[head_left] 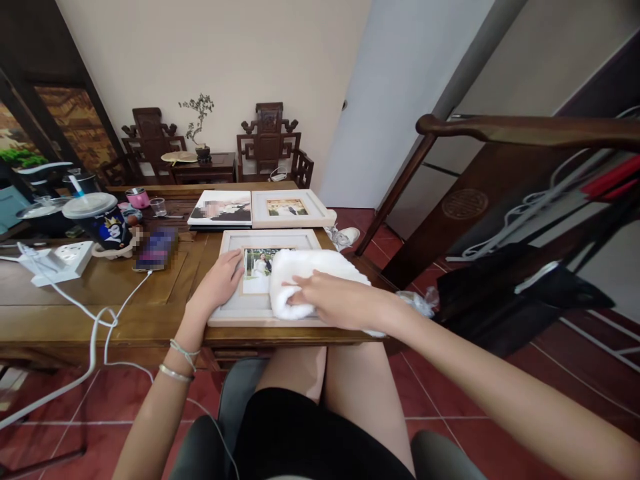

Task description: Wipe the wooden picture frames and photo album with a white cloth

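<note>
A pale picture frame (pixel 231 305) with a couple's photo (pixel 257 267) in its middle lies flat near the table's front edge. My left hand (pixel 224 279) rests on the frame's left side, its fingers stretched out flat. Over the frame's right half my right hand (pixel 325 297) grips a fluffy white cloth (pixel 323 261), bunched up and lying against the surface. The cloth hides the right part of the photo and most of the frame's right side.
Behind lie a photo album (pixel 221 208) and a second frame (pixel 293 208). To the left are a phone (pixel 156 248), a lidded cup (pixel 103 223), a power strip (pixel 63 261) and looping white cables. A wooden chair (pixel 465 200) stands at right, near a crumpled plastic bag (pixel 423 301).
</note>
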### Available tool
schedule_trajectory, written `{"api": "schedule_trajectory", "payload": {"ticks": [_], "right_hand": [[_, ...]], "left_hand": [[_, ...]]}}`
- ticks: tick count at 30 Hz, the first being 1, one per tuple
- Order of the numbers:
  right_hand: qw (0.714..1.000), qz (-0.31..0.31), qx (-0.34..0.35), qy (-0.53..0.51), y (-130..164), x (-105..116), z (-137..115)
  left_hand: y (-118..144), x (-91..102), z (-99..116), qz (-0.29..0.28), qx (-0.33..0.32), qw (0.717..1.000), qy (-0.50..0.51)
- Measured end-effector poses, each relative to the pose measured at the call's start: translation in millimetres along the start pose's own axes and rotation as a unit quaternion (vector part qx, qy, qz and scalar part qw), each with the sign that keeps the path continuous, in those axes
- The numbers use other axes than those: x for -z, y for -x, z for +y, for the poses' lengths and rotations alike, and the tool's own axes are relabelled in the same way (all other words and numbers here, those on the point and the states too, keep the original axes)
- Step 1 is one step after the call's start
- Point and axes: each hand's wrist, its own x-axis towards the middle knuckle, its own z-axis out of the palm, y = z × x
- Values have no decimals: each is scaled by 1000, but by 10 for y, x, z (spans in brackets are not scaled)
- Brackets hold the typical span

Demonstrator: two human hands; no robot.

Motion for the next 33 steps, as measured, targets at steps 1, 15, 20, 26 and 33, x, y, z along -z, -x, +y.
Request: {"api": "schedule_trajectory", "payload": {"ticks": [1, 15, 20, 26, 33], "right_hand": [[1000, -21, 5, -11, 54, 40, -49], [982, 131, -116, 77, -1015, -270, 620], [988, 93, -90, 87, -990, -283, 482], [1000, -18, 6, 2, -383, -33, 13], [998, -39, 30, -48, -255, 78, -192]], "left_hand": [[0, -2, -2, 2, -1, 1000, 1], [-20, -40, -92, 17, -22, 1000, 8], [-28, -48, -87, 11, -15, 1000, 6], [-14, -59, -80, 15, -16, 1000, 7], [-3, -52, -71, 19, -17, 1000, 9]]}}
